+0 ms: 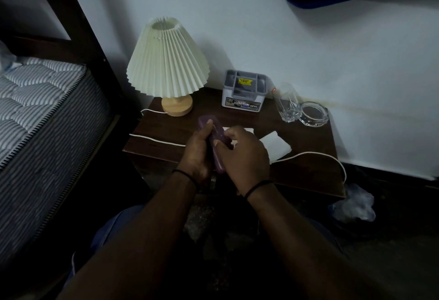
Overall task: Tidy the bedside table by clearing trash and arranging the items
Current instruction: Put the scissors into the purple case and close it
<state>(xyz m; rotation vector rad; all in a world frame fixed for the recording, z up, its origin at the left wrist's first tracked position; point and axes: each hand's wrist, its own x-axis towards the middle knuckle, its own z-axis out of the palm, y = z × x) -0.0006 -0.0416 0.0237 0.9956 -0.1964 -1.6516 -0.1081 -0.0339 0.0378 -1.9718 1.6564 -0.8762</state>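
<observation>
— Both hands are on one thing: the left hand point(196, 154) has its fingers curled round a purple case point(212, 143), thumb laid up along it, and the right hand point(242, 154) pinches its near side. It is held just above the front of the table point(308, 176), not resting on it.

— What sort of case?

— Hard to say in this dim light; it could be a glasses case or a pouch, slim and long. I would not swear to more.

— And what lies on the table?

— A pleated lamp point(167, 69) at the back left, a grey organiser box point(244, 91) beside it against the wall, then a drinking glass point(287, 103) touching a glass ashtray point(314, 113) at the back right. White paper point(276, 144) lies just past the right hand, and a white cable point(316, 154) runs over the front edge. A crumpled plastic bag point(354, 203) sits on the floor to the right.

— Where might it go wrong?

— The cable, I think. If the case is carried back toward the organiser, a wrist could snag that cord and drag it. A wide reach to the right might also knock the glass against the ashtray, since they stand so close together.
</observation>
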